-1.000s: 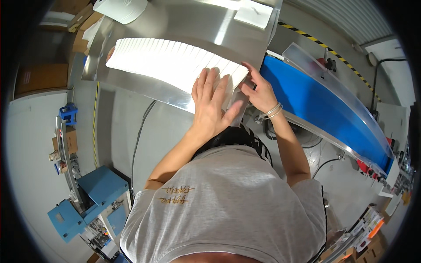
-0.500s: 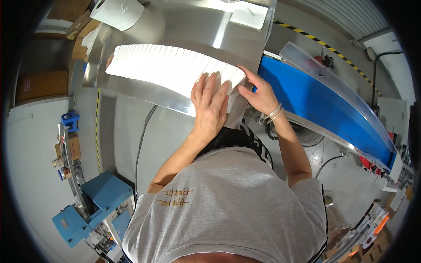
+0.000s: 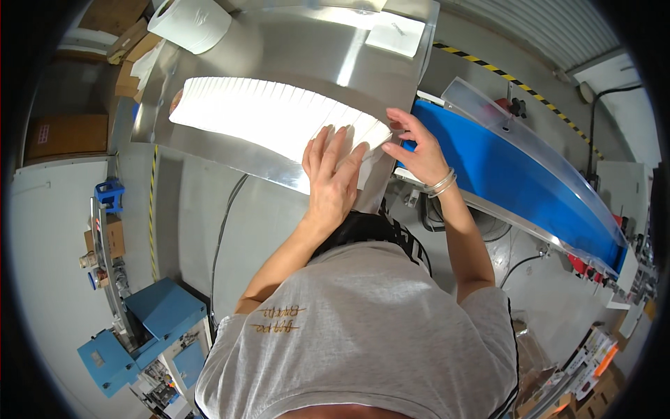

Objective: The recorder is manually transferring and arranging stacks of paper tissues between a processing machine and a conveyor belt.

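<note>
A long, curved row of white folded pieces [image 3: 244, 112], perhaps paper or tissue, lies packed side by side on the metal table [image 3: 293, 49]. My left hand [image 3: 331, 178] rests on the right part of this row, its fingers spread over the pieces. Just off the row's right end is my right hand [image 3: 419, 148], thumb and fingers apart with nothing between them. A light bangle [image 3: 441, 183] circles my right wrist. At the row's left end sits a small brownish object [image 3: 175, 102], mostly hidden.
To the right of the table runs a blue conveyor belt [image 3: 502, 174] with a clear plastic guard [image 3: 551, 150]. A large white roll [image 3: 190, 26] stands at the table's far left, and a white sheet [image 3: 395, 33] lies far right. Blue machine covers [image 3: 164, 307] are at lower left.
My right hand has come away from the row's right end, moving slightly right, and its fingers have opened. My left hand stays on the row.
</note>
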`<state>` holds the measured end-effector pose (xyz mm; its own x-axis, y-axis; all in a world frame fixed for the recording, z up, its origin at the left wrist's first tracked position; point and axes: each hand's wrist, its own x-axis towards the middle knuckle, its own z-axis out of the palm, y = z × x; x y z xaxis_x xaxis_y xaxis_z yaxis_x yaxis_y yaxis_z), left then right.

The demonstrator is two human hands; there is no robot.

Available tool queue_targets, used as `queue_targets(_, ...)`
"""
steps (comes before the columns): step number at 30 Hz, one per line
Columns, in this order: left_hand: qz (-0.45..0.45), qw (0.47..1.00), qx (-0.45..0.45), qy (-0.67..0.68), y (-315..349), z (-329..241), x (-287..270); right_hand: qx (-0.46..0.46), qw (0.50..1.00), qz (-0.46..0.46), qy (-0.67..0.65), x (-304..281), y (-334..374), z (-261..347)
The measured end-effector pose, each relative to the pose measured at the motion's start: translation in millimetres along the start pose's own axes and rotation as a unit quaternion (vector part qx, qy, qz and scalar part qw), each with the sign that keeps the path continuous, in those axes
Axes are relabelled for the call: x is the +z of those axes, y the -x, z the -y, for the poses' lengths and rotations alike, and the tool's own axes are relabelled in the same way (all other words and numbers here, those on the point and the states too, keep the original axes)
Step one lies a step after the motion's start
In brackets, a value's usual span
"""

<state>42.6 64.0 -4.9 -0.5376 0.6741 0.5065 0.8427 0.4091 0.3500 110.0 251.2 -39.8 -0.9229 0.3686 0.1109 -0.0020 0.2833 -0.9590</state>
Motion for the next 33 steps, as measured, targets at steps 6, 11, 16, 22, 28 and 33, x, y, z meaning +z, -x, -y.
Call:
queue_targets(6,-0.021,0.998,-0.043,0.027,-0.7,-3.0,2.7,-0.008,1.0,0.008,-0.013,-8.1,-3.4,-0.8)
queue_targets(11,-0.014,0.999,-0.026,0.015,0.2,-0.9,2.7,-0.018,0.999,0.025,-0.017,-9.6,-7.4,1.5)
queue_targets(16,-0.006,1.0,-0.023,0.006,-0.2,-1.1,1.4,-0.012,0.999,0.034,-0.03,-9.6,-6.0,-3.3)
queue_targets(22,-0.013,1.0,-0.019,0.009,0.2,0.5,2.5,-0.018,0.995,0.08,-0.049,-12.1,-10.5,-3.8)
queue_targets(28,0.0,0.998,-0.054,0.019,-0.8,0.9,-2.7,-0.046,0.993,0.099,0.034,-19.5,-3.5,-10.5)
queue_targets(33,-0.013,0.999,-0.051,-0.009,-1.8,11.3,-1.7,0.148,0.977,-0.155,0.01,-42.4,22.8,-57.6)
